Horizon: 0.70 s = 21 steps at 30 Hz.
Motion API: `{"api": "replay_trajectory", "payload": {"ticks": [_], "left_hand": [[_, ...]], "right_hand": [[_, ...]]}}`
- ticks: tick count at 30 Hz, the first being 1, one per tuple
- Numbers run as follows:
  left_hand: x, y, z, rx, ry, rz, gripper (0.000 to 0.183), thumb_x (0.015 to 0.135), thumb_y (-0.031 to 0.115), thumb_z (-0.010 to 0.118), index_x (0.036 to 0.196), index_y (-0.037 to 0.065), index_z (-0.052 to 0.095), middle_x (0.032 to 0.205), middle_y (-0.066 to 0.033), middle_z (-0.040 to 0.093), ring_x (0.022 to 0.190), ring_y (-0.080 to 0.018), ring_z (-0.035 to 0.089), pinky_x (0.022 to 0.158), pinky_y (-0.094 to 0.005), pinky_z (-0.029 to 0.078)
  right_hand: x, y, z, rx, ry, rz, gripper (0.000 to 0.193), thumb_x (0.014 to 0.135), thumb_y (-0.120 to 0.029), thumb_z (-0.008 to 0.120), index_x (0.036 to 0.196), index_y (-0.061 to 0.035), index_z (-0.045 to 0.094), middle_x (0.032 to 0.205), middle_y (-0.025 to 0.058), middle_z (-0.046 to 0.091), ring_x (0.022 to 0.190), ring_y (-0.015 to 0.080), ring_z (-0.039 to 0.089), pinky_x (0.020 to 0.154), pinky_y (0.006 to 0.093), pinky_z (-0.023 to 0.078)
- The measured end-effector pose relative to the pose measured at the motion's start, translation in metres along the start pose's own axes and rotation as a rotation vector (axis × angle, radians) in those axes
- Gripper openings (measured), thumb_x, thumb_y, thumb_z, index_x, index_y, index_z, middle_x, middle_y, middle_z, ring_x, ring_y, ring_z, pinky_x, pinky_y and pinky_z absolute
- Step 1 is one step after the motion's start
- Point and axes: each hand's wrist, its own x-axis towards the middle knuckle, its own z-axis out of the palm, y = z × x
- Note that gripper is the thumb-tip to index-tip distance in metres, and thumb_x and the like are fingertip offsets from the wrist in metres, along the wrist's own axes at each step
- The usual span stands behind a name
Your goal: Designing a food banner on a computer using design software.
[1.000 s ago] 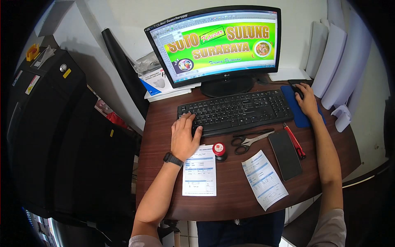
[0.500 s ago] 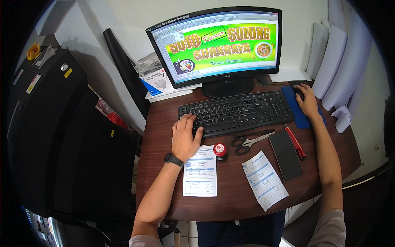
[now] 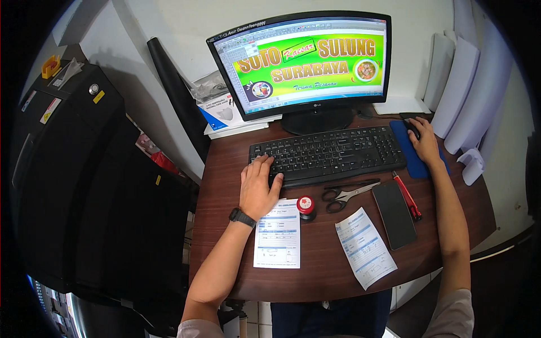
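Observation:
My left hand [image 3: 260,186] lies over the left end of a black keyboard [image 3: 332,156], thumb apart from the fingers, holding nothing. Its wrist, with a dark watch, rests by a printed form [image 3: 277,248] with handwriting. My right hand [image 3: 425,143] is curled over a black computer mouse [image 3: 413,129] on a blue mouse pad [image 3: 404,147]. A green and yellow banner design fills much of the monitor [image 3: 307,65] behind the keyboard. A red-topped round stamp [image 3: 305,205] stands beside the form, partly over its corner.
Scissors [image 3: 344,198], a dark phone [image 3: 394,214], a red cutter knife [image 3: 407,197] and a second slip [image 3: 366,248] lie on the brown desk [image 3: 321,281]. White paper rolls [image 3: 459,93] lean at right. A mask box [image 3: 222,112] sits by the monitor; a large black machine [image 3: 96,197] stands left.
The whole view has shifted slightly, so everything sits a little further right. Both hands stay at the keyboard and mouse, with no clear change in what they hold.

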Motion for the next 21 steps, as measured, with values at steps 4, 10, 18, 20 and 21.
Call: {"api": "replay_trajectory", "payload": {"ticks": [4,10,18,20,21], "left_hand": [[0.003,0.004,0.002,-0.018,-0.015,-0.008,0.048,0.097,0.025,0.064,0.136,-0.002,0.058,0.141,-0.0215,0.057,0.137,-0.0372,0.049,0.116,-0.0485,0.032],[0.001,0.002,0.000,0.001,0.009,-0.001,0.047,0.096,0.022,0.064,0.135,-0.003,0.059,0.139,-0.0216,0.058,0.133,-0.0380,0.051,0.115,-0.0491,0.034],[0.003,0.004,0.002,0.002,-0.017,-0.007,0.048,0.096,0.022,0.064,0.137,-0.002,0.058,0.141,-0.0201,0.056,0.133,-0.0370,0.050,0.116,-0.0479,0.033],[0.002,0.003,0.002,0.004,-0.020,-0.008,0.048,0.096,0.022,0.065,0.137,-0.002,0.058,0.142,-0.0200,0.056,0.133,-0.0370,0.050,0.116,-0.0479,0.033],[0.002,0.003,0.002,0.006,-0.021,-0.010,0.049,0.096,0.023,0.065,0.137,-0.001,0.058,0.142,-0.0199,0.056,0.133,-0.0371,0.050,0.116,-0.0480,0.032]], "right_hand": [[-0.002,0.003,-0.004,-0.008,0.018,0.014,0.042,0.096,-0.017,0.067,0.136,-0.0055,0.064,0.143,0.0172,0.057,0.133,0.0375,0.053,0.112,0.0443,0.044],[0.002,0.013,0.010,0.044,0.056,-0.040,0.040,0.092,-0.015,0.067,0.131,-0.0073,0.065,0.143,0.0190,0.057,0.132,0.0394,0.054,0.113,0.0449,0.044],[0.000,0.014,0.006,0.049,0.041,0.008,0.040,0.093,-0.015,0.066,0.132,-0.0089,0.064,0.144,0.0194,0.056,0.134,0.0394,0.052,0.114,0.0453,0.043],[0.000,0.014,0.007,0.049,0.040,0.011,0.041,0.093,-0.015,0.066,0.133,-0.0086,0.063,0.144,0.0194,0.056,0.134,0.0393,0.052,0.114,0.0452,0.043],[0.000,0.014,0.007,0.049,0.039,0.012,0.041,0.093,-0.015,0.066,0.133,-0.0083,0.063,0.144,0.0194,0.055,0.134,0.0392,0.052,0.114,0.0450,0.043]]}}
